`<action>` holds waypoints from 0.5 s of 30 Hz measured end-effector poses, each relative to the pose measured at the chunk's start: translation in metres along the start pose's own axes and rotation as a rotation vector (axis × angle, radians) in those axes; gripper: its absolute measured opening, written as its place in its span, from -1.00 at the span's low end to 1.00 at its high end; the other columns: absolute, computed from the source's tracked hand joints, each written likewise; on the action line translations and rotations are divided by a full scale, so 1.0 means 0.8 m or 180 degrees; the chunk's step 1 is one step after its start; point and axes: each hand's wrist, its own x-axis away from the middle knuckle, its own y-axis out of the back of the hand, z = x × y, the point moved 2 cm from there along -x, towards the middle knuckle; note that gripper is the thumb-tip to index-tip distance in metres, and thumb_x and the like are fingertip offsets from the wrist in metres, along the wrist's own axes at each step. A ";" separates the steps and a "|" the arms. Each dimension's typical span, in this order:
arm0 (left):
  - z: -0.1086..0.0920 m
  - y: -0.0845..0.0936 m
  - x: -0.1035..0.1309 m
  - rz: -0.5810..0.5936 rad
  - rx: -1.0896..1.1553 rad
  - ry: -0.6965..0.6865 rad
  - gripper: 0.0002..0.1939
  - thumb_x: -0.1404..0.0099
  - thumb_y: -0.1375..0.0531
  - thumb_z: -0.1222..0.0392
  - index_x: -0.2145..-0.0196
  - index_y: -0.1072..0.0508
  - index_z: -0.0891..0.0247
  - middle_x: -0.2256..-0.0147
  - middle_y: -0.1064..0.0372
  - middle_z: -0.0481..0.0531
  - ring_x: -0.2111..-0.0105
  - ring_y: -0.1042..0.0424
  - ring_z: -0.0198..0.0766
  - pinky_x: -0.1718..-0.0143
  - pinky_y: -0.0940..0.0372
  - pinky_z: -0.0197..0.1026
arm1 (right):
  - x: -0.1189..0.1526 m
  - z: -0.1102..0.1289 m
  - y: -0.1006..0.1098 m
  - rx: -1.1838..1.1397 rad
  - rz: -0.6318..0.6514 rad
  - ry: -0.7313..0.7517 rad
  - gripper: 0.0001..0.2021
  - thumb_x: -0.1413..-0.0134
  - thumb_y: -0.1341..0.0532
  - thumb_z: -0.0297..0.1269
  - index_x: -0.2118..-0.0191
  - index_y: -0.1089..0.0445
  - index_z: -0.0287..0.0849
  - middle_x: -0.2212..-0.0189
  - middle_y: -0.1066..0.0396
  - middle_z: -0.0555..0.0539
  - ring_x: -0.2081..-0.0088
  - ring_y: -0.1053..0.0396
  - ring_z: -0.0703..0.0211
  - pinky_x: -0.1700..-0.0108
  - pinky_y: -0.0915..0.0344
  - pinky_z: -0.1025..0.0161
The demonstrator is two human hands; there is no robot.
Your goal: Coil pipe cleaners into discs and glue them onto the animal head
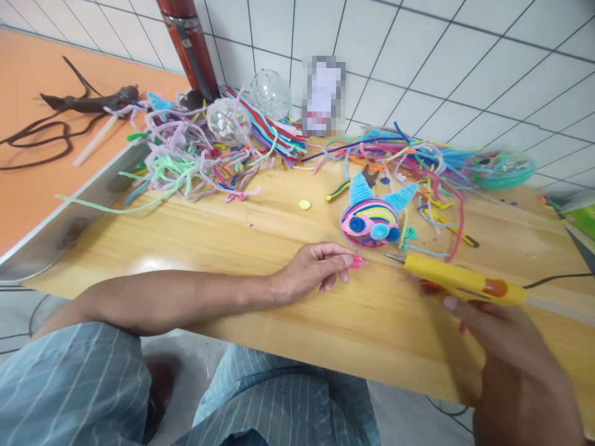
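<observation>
Between the fingertips of my left hand [316,269] is a small pink pipe-cleaner piece [357,261], held just above the table. My right hand [493,322] is wrapped round the handle of a yellow glue gun [446,275]. The gun's metal nozzle points left toward the pink piece, with a gap between them. Just beyond both hands sits a striped pipe-cleaner creature [372,217] with two blue pointed ears and round blue discs on its front. A curled teal pipe cleaner [409,235] lies beside it.
Behind the creature are pliers [339,191] and loose pipe cleaners [418,148]. A tangled pile [181,155] and clear balls [269,93] stand at back left, near a red flask [190,49]. A phone [324,96] leans on the tiled wall. The gun's cord [558,277] runs right.
</observation>
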 end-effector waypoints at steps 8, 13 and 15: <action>0.006 0.000 -0.003 0.0027 0.0187 0.0160 -0.60 -0.21 -0.42 -0.04 0.18 -0.47 0.30 0.29 -0.57 -0.01 0.60 -0.37 -0.45 0.60 -0.22 -0.31 | -0.010 0.003 -0.009 0.0216 0.0208 0.0196 -0.68 0.13 -0.50 0.20 0.40 -0.67 0.09 0.39 -0.64 -0.15 0.32 -0.60 -0.09 0.32 -0.54 0.10; -0.001 -0.004 0.001 -0.0190 -0.0146 0.0067 -0.63 -0.24 -0.41 -0.06 0.25 -0.48 0.30 0.46 -0.40 -0.15 0.61 -0.13 -0.53 0.59 -0.03 -0.34 | -0.010 -0.013 -0.005 0.0235 0.0209 0.0391 -0.74 0.08 -0.48 0.11 0.37 -0.67 0.06 0.38 -0.65 -0.07 0.33 -0.64 -0.04 0.35 -0.58 0.19; -0.005 -0.006 0.003 -0.0230 -0.0303 0.0023 -0.65 -0.26 -0.41 -0.05 0.28 -0.49 0.31 0.45 -0.38 -0.14 0.58 -0.10 -0.52 0.56 -0.01 -0.34 | -0.009 -0.016 -0.004 0.0250 0.0221 0.0399 -0.73 0.08 -0.48 0.11 0.37 -0.67 0.05 0.37 -0.66 -0.08 0.33 -0.64 -0.04 0.35 -0.59 0.19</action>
